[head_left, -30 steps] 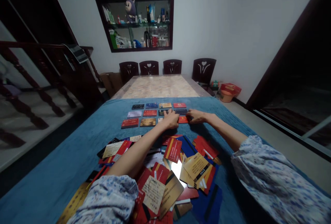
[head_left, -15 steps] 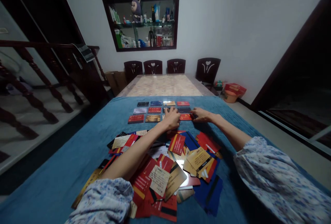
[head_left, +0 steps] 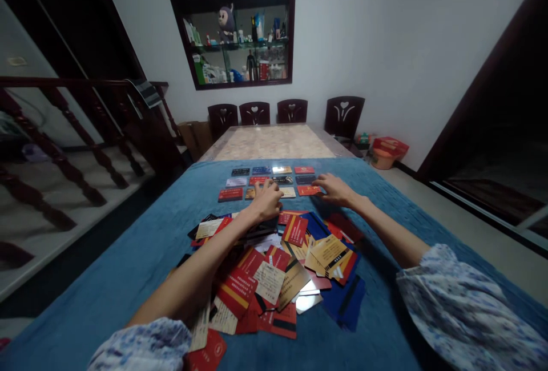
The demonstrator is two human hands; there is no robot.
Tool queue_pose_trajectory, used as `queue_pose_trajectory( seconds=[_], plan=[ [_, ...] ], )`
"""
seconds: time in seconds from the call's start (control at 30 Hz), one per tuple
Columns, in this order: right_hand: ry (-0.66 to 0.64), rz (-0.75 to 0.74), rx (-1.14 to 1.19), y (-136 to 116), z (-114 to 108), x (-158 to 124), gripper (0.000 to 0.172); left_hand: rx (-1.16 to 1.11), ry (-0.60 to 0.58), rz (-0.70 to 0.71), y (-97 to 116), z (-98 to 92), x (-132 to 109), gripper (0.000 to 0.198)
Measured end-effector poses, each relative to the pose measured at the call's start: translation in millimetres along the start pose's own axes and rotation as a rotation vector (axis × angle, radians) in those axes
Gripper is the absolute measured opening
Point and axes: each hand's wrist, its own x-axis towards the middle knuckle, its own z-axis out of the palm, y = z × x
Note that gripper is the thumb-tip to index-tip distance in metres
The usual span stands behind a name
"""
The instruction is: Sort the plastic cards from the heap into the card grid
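Several bank-type cards lie in three rows on the blue cloth [head_left: 141, 234]. My left hand [head_left: 266, 200] reaches over the front row, fingers arched and apart, partly covering a gold card [head_left: 249, 193]. A cream card [head_left: 288, 192] lies just to its right. At the right end of that row, the fingertips of my right hand [head_left: 334, 189] touch the edge of a red card [head_left: 308, 190]; its fingers are apart. Closer to me, under my left forearm, spreads a loose pile of red, gold, blue and cream cards, among them a gold card with black stripes [head_left: 329, 255].
Beyond the cloth the bare tabletop [head_left: 274, 140] continues toward dark chairs [head_left: 292, 111] by the wall. A wooden railing [head_left: 77, 174] runs along the left. An orange bin with a red bag [head_left: 387, 151] stands on the floor at right.
My left hand has shifted left and slightly back, uncovering the cream card and the dark card behind it. My right hand stays by the red card. The view has shifted slightly.
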Motion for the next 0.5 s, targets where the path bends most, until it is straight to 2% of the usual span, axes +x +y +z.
queue_pose_trajectory(
  seconds=[0.3,0.5],
  plan=[
    [0.059,-0.082,0.057,-49.2,-13.5,-8.4,0.030,-0.014,0.025,-0.047,-21.1,-7.3,-35.5,0.029],
    [0.075,-0.144,0.099,-78.0,-23.1,-12.0,0.027,-0.040,0.015,-0.086,-26.3,-9.0,-63.7,0.028]
  ],
)
